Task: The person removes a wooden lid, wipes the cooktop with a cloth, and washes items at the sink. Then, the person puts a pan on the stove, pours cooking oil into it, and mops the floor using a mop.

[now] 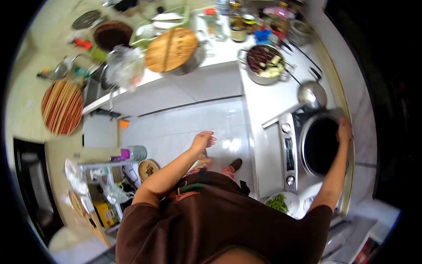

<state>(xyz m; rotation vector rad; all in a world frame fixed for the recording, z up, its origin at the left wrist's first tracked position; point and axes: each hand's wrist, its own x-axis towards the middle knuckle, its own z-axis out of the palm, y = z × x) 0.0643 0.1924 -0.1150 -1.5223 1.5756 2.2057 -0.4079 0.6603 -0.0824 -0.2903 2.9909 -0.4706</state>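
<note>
My left hand [204, 141] hangs in the air over the floor, fingers loosely curled and apart, with nothing seen in it. My right hand [345, 131] reaches over the counter to the far right edge of a black round pan [321, 147], with its fingers bent around the rim. The pan sits in a silver cooker [288, 152] with two knobs and a small display on its front. A steel ladle or scoop with a round bowl [312, 94] lies just behind the cooker, its handle pointing to the front edge.
A steel pot [263, 79] with dark red pieces and pale chunks stands further back. A plate of chopped greens [278, 203] is near my right side. A wooden lid [171, 50] covers another pot on the back counter. Bottles [238, 28] line the wall; a shelf [99, 167] stands left.
</note>
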